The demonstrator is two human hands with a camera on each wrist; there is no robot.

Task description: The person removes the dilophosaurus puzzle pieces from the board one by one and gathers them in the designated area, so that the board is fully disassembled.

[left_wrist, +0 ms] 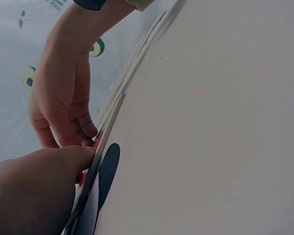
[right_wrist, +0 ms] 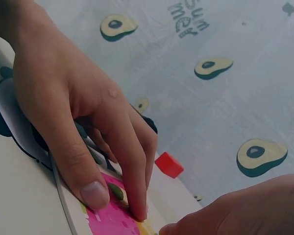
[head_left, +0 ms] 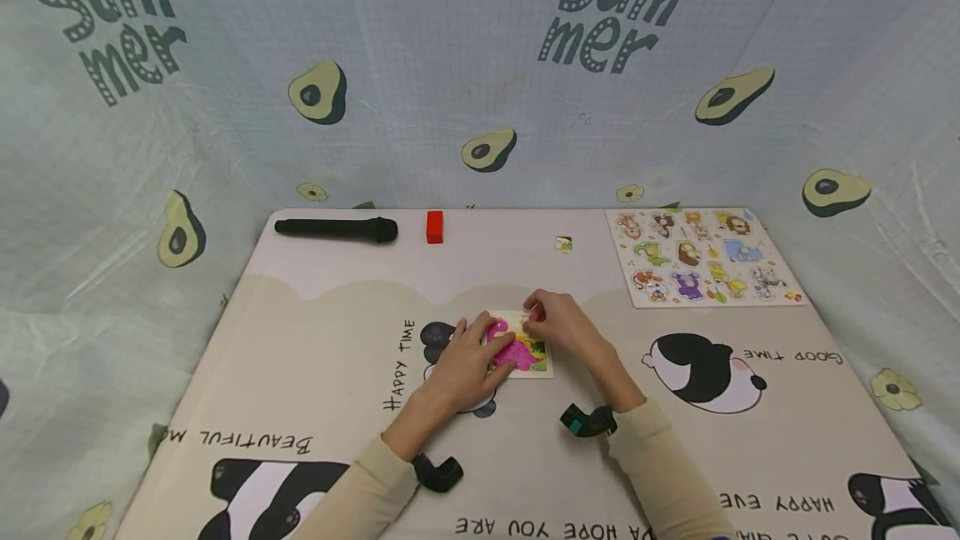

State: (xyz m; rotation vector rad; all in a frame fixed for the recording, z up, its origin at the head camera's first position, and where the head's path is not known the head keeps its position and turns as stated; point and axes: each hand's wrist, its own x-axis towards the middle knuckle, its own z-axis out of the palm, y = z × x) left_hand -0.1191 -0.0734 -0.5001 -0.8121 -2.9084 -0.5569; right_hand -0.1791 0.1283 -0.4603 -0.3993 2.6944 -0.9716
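A small puzzle board (head_left: pixel 536 374) bearing a pink dinosaur (head_left: pixel 517 354) is lying flat on the printed cloth (head_left: pixel 337 340), between the 2 hands. The left hand (head_left: pixel 465 365) is spreading across the board's left part, its fingers extending loosely and touching the dinosaur's surface; in the right wrist view, its thumb is resting on the pink near the board's edge and its index fingertip is touching the picture farther in. The dinosaur is thus lying beneath and just beside these fingertips, not within a closed grasp. The right hand (head_left: pixel 562 327) is bending its fingers over the board's upper right corner; whether they are pinching a piece cannot be told, since the fingertips are hiding the spot.

Well beyond the board, slightly to its right, a loose picture piece (head_left: pixel 564 244) is lying alone. Beyond the board to the left, a red block (head_left: pixel 435 227) is standing apart, with a black microphone-shaped object (head_left: pixel 335 229) lying farther left. Beyond the board to the right, a larger animal board (head_left: pixel 667 269) is lying flat, displaying several cartoon figures.
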